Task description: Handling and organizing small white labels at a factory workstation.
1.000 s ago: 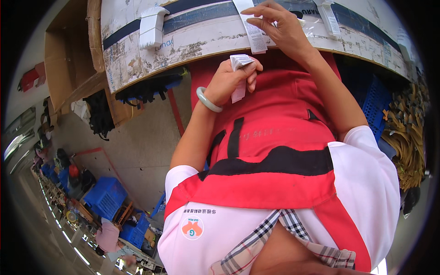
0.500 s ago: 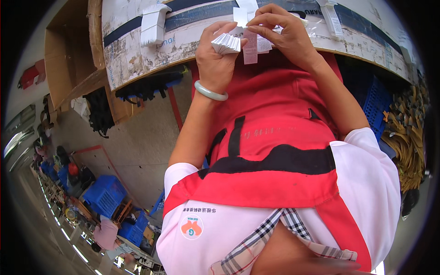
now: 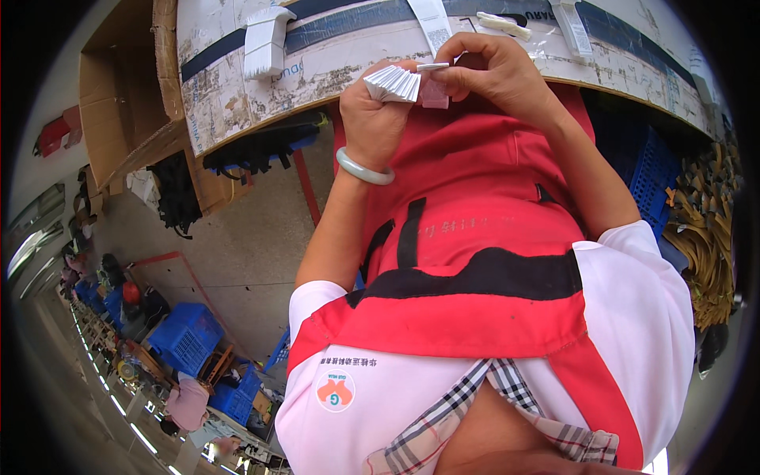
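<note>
My left hand [image 3: 374, 111] is closed round a fanned stack of folded white paper labels [image 3: 393, 83], a pale green bangle on its wrist. Just to the right, my right hand [image 3: 495, 77] pinches a folded white label [image 3: 432, 67] edge-on between thumb and fingers, close to the left fingertips. Below that label hangs a translucent pinkish strip [image 3: 435, 95]; which hand holds it cannot be made out. Both hands are over the near edge of the work table, in front of my red apron [image 3: 467, 174].
On the worn, taped table top [image 3: 229, 103] lie a white label stack [image 3: 267, 47], a long white label strip [image 3: 431, 24], a whitish bundle [image 3: 504, 25] and another label stack [image 3: 571, 30]. An open cardboard box [image 3: 127, 103] stands left; a blue crate [image 3: 654, 178] is below right.
The white label opened out between my hands is now a narrow folded piece in the right fingers. My right hand has come slightly lower, uncovering the whitish bundle and long strip behind.
</note>
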Motion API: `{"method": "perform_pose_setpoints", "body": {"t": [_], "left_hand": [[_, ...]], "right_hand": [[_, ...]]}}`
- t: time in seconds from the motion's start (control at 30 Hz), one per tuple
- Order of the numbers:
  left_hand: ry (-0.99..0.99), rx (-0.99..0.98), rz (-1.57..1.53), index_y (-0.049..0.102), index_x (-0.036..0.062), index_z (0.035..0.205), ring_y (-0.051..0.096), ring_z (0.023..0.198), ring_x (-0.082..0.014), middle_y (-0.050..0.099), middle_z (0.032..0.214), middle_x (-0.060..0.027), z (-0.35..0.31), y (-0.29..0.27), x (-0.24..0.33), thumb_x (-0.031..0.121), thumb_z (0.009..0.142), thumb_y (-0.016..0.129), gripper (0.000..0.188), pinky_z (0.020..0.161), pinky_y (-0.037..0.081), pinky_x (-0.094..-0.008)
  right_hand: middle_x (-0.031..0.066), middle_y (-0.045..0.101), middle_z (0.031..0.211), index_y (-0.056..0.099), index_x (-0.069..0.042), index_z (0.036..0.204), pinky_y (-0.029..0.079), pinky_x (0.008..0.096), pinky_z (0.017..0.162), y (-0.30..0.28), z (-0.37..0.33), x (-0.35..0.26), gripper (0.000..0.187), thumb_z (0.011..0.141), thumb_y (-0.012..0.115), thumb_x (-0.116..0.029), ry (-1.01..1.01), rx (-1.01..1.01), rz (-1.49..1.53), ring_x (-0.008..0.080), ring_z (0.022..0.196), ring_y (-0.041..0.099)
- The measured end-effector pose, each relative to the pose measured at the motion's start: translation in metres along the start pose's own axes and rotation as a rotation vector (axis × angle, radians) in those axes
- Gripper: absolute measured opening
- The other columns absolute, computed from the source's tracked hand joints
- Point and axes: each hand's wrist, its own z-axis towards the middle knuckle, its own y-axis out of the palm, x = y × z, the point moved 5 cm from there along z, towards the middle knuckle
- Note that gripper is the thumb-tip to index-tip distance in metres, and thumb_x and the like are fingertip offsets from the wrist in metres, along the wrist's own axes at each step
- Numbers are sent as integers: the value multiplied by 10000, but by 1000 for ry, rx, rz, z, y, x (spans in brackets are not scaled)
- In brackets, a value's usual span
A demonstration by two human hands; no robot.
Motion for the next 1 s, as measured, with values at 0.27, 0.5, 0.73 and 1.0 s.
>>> {"method": "perform_pose_setpoints", "body": {"t": [0.27,0.5,0.73,1.0], "left_hand": [[-308,-33,-144,678,-23,980,595,659,-83,667,794,-48,-7,1,-15,72,891,676,130,485,420,-201],[-547,-238,-504,631,-12,1008,517,474,-67,639,710,-56,-10,17,-30,518,897,606,542,404,366,-182],[-512,-244,-617,589,-28,1102,662,741,-182,588,777,-44,-10,18,-34,183,973,581,248,644,537,-270],[-440,-102,-305,657,13,1013,515,584,-83,603,799,-23,-6,13,-35,134,916,667,155,525,413,-209]], "right_hand": [[20,625,740,671,-13,920,439,178,545,0,-3,-4,165,903,676,-176,30,-74,-62,54,622,568],[2,598,703,683,-22,920,397,186,524,21,-6,0,149,899,685,-170,-15,-12,19,49,585,527],[35,606,944,710,-116,1039,492,276,741,-28,38,0,169,876,684,-150,-401,313,-745,156,833,614],[43,615,964,725,-107,976,497,276,732,-40,56,20,145,838,716,-151,-518,450,-827,198,792,610]]}}
